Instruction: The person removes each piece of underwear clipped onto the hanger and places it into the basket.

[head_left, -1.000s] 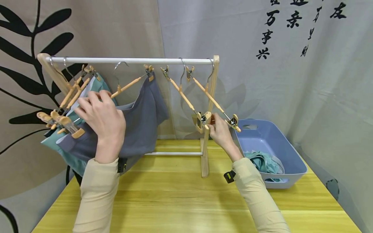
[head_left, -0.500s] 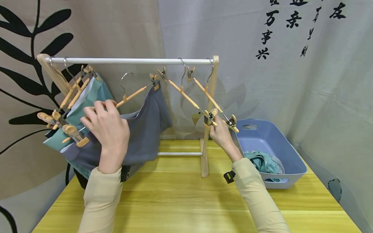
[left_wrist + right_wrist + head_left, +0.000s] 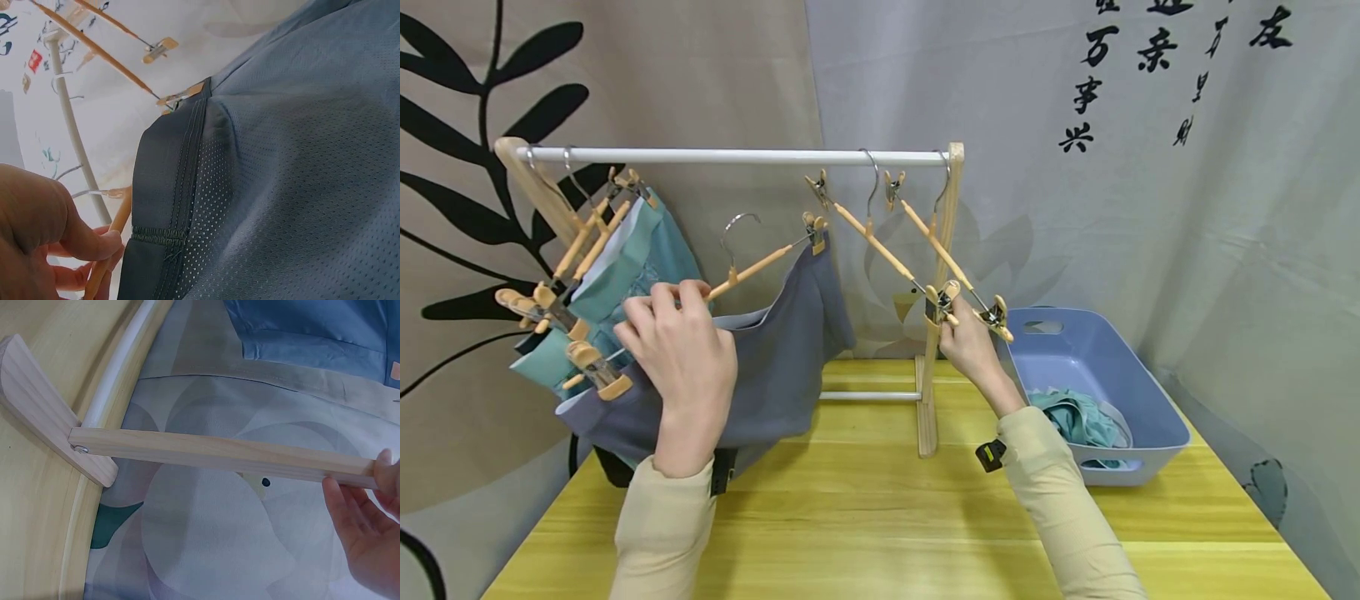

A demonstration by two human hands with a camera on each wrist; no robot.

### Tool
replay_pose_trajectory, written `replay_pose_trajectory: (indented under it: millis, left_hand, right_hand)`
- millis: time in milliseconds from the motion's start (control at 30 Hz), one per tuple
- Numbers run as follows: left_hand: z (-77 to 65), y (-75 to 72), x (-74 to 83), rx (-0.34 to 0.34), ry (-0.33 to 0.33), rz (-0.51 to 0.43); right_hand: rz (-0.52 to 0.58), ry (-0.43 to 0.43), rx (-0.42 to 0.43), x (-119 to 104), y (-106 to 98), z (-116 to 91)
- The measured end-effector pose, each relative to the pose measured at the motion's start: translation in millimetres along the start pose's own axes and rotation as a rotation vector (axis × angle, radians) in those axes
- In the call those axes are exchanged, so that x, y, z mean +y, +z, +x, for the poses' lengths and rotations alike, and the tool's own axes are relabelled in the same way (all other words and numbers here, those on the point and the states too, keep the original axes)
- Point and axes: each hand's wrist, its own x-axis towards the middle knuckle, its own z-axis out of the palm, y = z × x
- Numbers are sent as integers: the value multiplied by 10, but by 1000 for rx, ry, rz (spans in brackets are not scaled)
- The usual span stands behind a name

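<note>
My left hand [image 3: 685, 367] grips the wooden bar of a clip hanger [image 3: 760, 265], thumb and fingers pinching it in the left wrist view. Grey-blue shorts [image 3: 786, 358] hang from the hanger's clips, and their waistband [image 3: 165, 162] shows a gathered elastic part. The hanger's metal hook stands below the white rail, free of it. On the right, my right hand [image 3: 972, 350] holds the rack's wooden upright [image 3: 231, 453], thumb on one side and fingers on the other. Two bare clip hangers [image 3: 874, 246] hang from the rail beside that hand.
Teal garments [image 3: 662, 250] hang on hangers at the rack's left end, behind the shorts. A blue basket [image 3: 1157, 400] with a crumpled teal garment [image 3: 1078, 417] stands right of the rack on the wooden table [image 3: 880, 517]. A curtain hangs behind.
My left hand has moved the hanger and shorts down and rightward, its hook dropping away from the rail. My right hand has moved slightly onto the upright; the nearby bare hanger has swung a little.
</note>
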Motion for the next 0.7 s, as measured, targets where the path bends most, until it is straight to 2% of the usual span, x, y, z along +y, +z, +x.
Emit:
replay_pose_trajectory:
  millis: [233,500,700]
  left_hand:
    - [-144,-17,13,1,-8,-59]
    - [-262,12,1,35,48,-110]
    - [-353,25,18,59,65,-158]
  right_hand:
    - [29,16,-32,8,3,9]
    - [-1,-12,7,19,3,-7]
    - [6,24,-45,14,-1,5]
